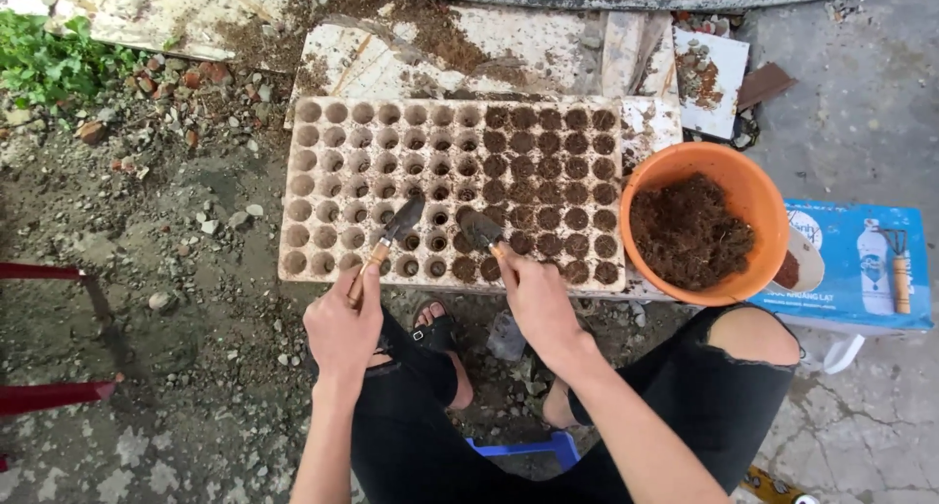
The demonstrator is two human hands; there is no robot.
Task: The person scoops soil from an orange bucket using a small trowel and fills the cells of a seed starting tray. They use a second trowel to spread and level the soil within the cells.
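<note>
A person crouches over a beige seedling tray lying on gravelly ground, its right-hand cells packed with dark soil and its left-hand cells mostly bare. The left hand grips a wooden-handled trowel whose blade rests on the tray's lower middle cells, while the right hand holds a small spade with its tip on the cells just beside it. An orange bowl of brown soil sits just right of the tray, against a blue box.
</note>
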